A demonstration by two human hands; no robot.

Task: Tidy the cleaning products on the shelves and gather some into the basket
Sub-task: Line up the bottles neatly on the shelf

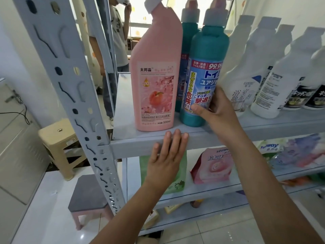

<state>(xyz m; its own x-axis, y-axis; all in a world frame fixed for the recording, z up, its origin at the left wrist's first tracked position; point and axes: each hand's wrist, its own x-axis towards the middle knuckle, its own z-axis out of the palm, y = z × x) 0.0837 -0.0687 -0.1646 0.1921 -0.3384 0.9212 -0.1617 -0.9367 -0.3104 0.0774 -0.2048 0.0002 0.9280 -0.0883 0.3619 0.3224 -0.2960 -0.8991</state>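
Your right hand (219, 110) is gripping the front teal bottle (207, 55) low on its label, thumb across the front and fingers curled behind. The bottle is standing on the upper shelf (133, 147), just beside the pink bottle (154, 81). Your left hand (167, 155) is lying flat, fingers straight, on the shelf's front edge and is holding nothing.

You are holding a tall bottle near its base, so it is probably feeling top-heavy. If it is tilting as you lift, its shoulder could be knocking the pink bottle, which is standing close to the front edge and might be going over. Just behind your knuckles the white bottles (246, 67) are leaning in a row, and brushing one could be setting the others sliding. The second teal bottle (188, 32) is crowding in right behind.

The shelf is looking like smooth painted metal, so bases are likely sliding easily. A pink pouch (212, 166) is sitting on the shelf below. A beige stool (56, 136) and a pink stool (86, 196) are standing on the glossy tiled floor, another person (116, 41) is standing behind the rack, and no basket is showing
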